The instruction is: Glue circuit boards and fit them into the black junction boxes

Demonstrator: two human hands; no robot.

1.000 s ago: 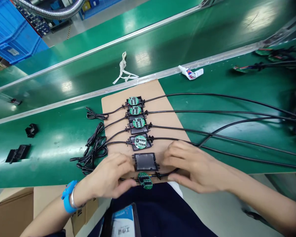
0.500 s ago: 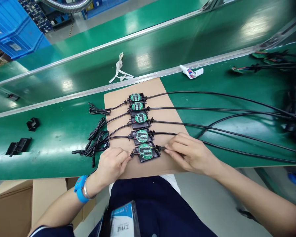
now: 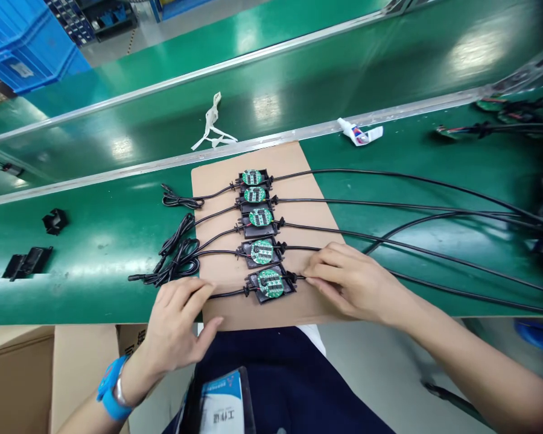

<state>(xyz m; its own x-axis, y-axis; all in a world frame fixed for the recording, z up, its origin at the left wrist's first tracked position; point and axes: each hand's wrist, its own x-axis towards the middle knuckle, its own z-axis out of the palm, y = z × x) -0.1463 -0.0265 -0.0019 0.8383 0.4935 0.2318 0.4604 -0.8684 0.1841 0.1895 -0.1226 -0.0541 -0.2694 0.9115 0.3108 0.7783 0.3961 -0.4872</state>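
A brown cardboard sheet lies on the green bench and carries a column of several black housings, each with a round green circuit board and a black cable through it. The nearest housing sits at the sheet's near end. My right hand rests beside it on the right, fingertips pinched on its cable. My left hand is off the housing, fingers spread, lying over the sheet's near left corner by the cable's left end. It holds nothing.
Coiled black cable ends lie left of the sheet. Two black plastic parts sit further left. A white tube and a white strap lie near the metal rail. More wired boards are at the far right. Cardboard boxes stand below.
The loose green board went into the nearest housing. My left hand then let go of the cable and drew back to the left, opening. My right hand stayed on the cable.
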